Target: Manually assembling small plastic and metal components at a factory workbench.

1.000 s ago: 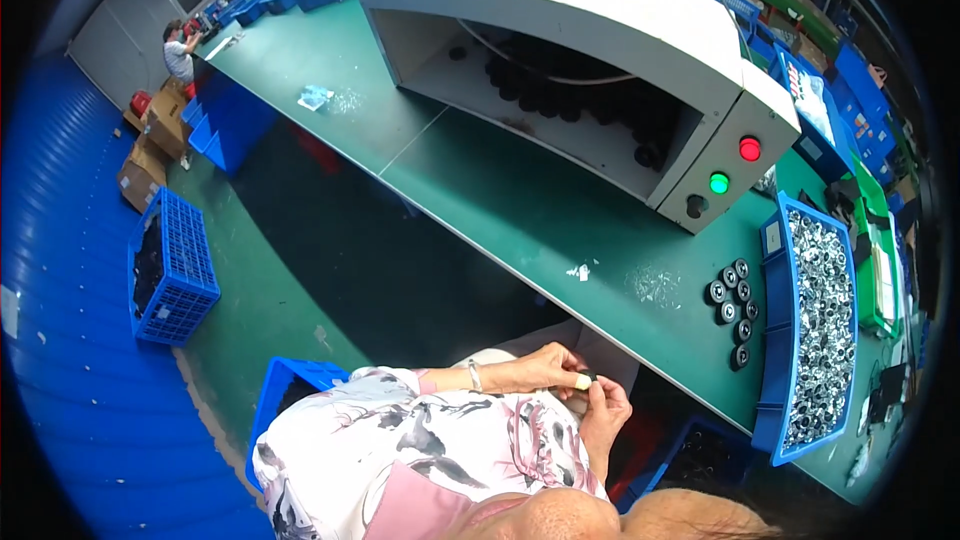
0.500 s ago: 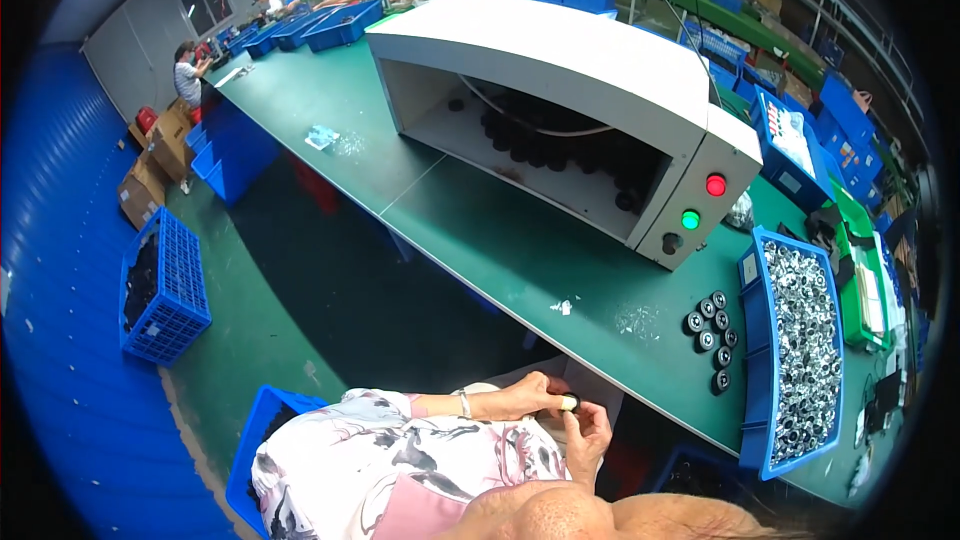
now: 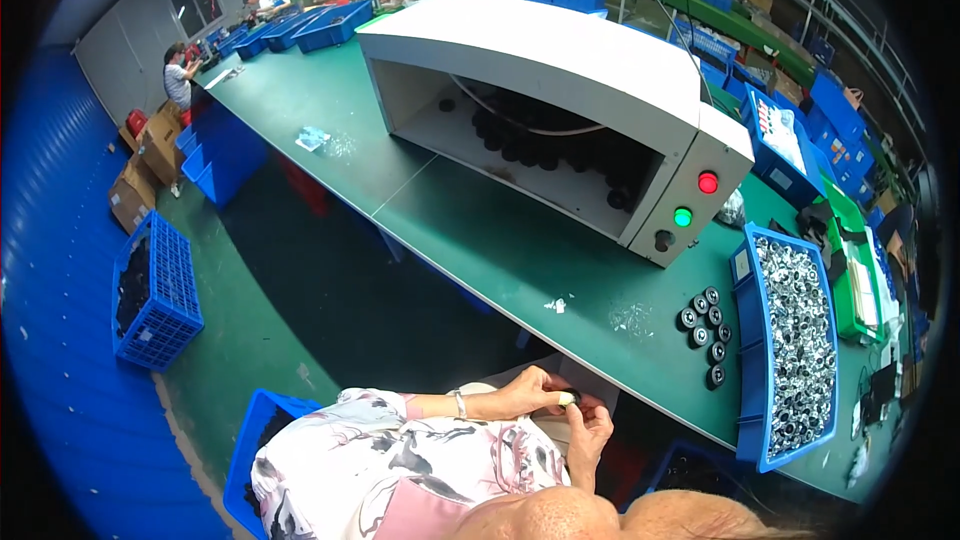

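Note:
Low in front of me, over my lap and by the table's edge, my left hand (image 3: 530,393) pinches a small black round part (image 3: 573,397) between thumb and fingertips. My right hand (image 3: 590,428) closes on the same part from the other side, and the fingers hide most of it. A band circles my left wrist. On the green tabletop (image 3: 520,275), to the right of my hands, several black wheel-like round parts (image 3: 715,316) lie grouped. Beside them stands a blue bin (image 3: 742,340) filled with shiny small metal parts (image 3: 795,340).
A white open-fronted machine (image 3: 540,50) with a red and a green button stands on the table, with dark round parts inside. White scraps (image 3: 557,306) lie near the edge. Blue crates (image 3: 160,285) stand on the floor at left. Several people work at the far end.
The whole view has shifted slightly, moving the table and machine a little left and up. Both hands keep hold of the black round part, with fingers slightly repositioned.

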Available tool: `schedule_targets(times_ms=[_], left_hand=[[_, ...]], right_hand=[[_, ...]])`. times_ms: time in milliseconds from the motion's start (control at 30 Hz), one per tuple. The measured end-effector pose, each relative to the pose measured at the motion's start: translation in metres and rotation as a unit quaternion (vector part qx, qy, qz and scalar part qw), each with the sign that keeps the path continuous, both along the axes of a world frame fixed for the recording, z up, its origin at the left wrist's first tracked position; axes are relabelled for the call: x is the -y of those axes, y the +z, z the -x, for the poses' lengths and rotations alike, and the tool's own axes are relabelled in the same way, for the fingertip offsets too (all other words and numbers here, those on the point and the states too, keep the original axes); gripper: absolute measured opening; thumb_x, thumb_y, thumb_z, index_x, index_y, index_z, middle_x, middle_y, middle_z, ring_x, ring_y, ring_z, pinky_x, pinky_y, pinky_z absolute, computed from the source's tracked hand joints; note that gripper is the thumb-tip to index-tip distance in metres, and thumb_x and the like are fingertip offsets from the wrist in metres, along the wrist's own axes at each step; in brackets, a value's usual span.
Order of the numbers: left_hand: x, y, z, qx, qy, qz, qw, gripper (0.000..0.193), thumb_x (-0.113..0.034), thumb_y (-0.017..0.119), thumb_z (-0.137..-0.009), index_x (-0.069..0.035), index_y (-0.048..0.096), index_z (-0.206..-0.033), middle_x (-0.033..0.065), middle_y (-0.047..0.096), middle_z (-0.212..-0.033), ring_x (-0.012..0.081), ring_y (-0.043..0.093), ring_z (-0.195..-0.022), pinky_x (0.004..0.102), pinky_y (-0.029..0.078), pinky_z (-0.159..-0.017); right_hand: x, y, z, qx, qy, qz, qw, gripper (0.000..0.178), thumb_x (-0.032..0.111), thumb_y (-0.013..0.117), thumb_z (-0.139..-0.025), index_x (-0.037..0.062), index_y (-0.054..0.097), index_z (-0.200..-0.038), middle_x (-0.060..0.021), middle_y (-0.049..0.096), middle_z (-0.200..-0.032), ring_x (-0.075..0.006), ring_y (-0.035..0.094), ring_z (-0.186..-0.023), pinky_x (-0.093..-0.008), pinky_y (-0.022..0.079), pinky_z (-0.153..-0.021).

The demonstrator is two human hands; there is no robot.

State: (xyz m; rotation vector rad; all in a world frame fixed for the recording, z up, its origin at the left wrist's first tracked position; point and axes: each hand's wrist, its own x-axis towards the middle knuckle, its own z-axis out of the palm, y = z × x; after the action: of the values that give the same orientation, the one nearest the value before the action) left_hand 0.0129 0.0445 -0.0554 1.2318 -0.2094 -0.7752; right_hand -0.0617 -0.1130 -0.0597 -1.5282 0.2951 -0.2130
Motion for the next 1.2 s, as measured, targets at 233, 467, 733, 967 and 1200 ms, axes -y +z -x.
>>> schedule_targets(times_ms=[233,467,733,967,1200], left_hand=[[0.003,0.003,0.003,0.090,0.049,-0.057,0.993,0.022,-0.010,0.067,-0.092,0.010,0.066,-0.100,0.0116,0.069,-0.089,0.0135,0.066,-0.080,0.0277,0.059,-0.070],[0.015,0.005,0.001,0.205,0.096,-0.135,0.965,0.013,-0.006,0.067,-0.088,0.007,0.066,-0.091,0.0104,0.068,-0.071,0.0109,0.064,-0.065,0.0280,0.053,-0.057],[0.018,-0.021,-0.007,0.149,0.099,-0.125,0.976,0.018,-0.004,0.059,-0.086,0.005,0.065,-0.101,0.0107,0.069,-0.080,0.0129,0.065,-0.072,0.0283,0.053,-0.066],[0.021,-0.013,-0.012,0.053,0.045,-0.002,0.998,0.036,0.007,0.050,-0.087,0.007,0.057,-0.122,0.0125,0.067,-0.111,0.0181,0.067,-0.098,0.0296,0.055,-0.090],[0.012,-0.012,-0.007,0.134,0.014,-0.067,0.989,0.026,0.005,0.057,-0.088,0.007,0.064,-0.113,0.0102,0.069,-0.102,0.0129,0.064,-0.093,0.0264,0.053,-0.084]], right_hand=[[-0.002,0.000,0.000,0.002,0.008,-0.004,1.000,0.014,0.002,0.069,-0.087,-0.0029,0.065,-0.099,-0.0038,0.065,-0.084,-0.0084,0.059,-0.075,-0.0236,0.048,-0.067],[-0.005,-0.004,-0.001,0.004,-0.042,0.029,0.999,0.012,0.003,0.068,-0.087,-0.0030,0.064,-0.096,-0.0092,0.068,-0.090,-0.0163,0.063,-0.076,-0.0301,0.049,-0.071],[-0.001,0.002,-0.009,0.026,-0.006,0.241,0.970,0.018,0.002,0.065,-0.085,-0.0023,0.065,-0.102,-0.0158,0.067,-0.096,-0.0278,0.065,-0.084,-0.0366,0.049,-0.079],[0.014,-0.008,-0.020,-0.011,-0.020,-0.082,0.996,0.033,-0.012,0.057,-0.079,-0.0087,0.063,-0.111,-0.0094,0.066,-0.102,-0.0135,0.063,-0.095,-0.0267,0.050,-0.086],[0.014,0.003,-0.014,-0.033,-0.005,-0.028,0.999,0.022,-0.007,0.063,-0.083,-0.0052,0.067,-0.105,-0.0061,0.068,-0.094,-0.0108,0.064,-0.084,-0.0250,0.051,-0.079]])
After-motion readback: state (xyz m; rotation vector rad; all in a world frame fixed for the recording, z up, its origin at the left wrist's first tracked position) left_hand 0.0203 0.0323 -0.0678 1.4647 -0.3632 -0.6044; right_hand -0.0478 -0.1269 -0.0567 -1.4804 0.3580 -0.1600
